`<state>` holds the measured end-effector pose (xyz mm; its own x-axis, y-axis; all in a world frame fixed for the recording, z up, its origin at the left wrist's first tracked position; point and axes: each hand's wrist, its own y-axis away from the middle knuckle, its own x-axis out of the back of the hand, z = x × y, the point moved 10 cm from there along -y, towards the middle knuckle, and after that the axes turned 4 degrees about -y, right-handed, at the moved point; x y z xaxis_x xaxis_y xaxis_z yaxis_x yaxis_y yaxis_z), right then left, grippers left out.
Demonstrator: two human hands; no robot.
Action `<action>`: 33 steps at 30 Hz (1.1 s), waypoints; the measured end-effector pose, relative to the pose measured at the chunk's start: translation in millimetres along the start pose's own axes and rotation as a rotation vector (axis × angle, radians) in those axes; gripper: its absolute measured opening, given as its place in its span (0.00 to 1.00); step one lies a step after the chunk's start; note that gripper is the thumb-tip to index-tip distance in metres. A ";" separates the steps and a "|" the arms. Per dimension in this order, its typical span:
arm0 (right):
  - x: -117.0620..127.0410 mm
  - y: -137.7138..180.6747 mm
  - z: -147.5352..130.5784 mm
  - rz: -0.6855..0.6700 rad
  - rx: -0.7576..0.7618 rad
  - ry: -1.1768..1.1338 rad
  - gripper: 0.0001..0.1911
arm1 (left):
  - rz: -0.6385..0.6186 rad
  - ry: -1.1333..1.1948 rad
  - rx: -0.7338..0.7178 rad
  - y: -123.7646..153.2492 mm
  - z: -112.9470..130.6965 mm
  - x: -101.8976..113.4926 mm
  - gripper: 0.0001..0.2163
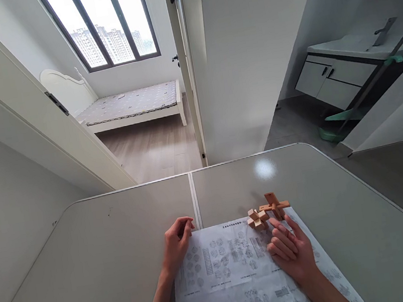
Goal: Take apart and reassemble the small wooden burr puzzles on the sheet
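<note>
My left hand point(179, 240) rests at the upper left edge of a printed paper sheet point(239, 276). Its fingers are curled in and nothing shows in them. Over the right part of the sheet is my right hand point(291, 248), thumb and index finger apart, the other fingers bent, nothing seen in its grip. Just beyond its fingertips stands a light wooden interlocking puzzle point(257, 219). Right behind that, at the sheet's top right corner, is a darker reddish-brown wooden cross-shaped puzzle point(275, 205). I cannot tell whether the fingertips touch either puzzle.
The sheet lies on a grey table point(108, 266) with a seam down its middle and a raised pale rim. Past the table are a doorway with a bed point(130, 103), a white wall point(237, 65), and a washbasin cabinet point(337, 75) with a green-headed broom point(331, 134).
</note>
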<state>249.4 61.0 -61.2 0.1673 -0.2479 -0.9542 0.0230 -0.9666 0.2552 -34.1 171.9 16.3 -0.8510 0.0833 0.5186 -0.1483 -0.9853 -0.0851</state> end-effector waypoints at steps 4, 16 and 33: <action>-0.5 0.8 -1.2 0.005 0.007 -0.017 0.17 | -0.004 -0.002 0.004 -0.4 -2.3 -0.5 0.16; 5.9 -1.4 -5.3 0.037 0.015 -0.070 0.13 | -0.007 -0.003 0.004 0.1 -4.1 -1.5 0.16; -1.3 -6.3 -2.0 0.012 0.032 0.147 0.09 | -0.016 -0.007 0.009 0.0 -3.5 -2.0 0.15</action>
<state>251.0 67.5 -61.3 0.3096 -0.2493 -0.9176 -0.0107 -0.9659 0.2588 -34.1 172.2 12.3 -0.8451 0.0976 0.5256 -0.1571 -0.9851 -0.0697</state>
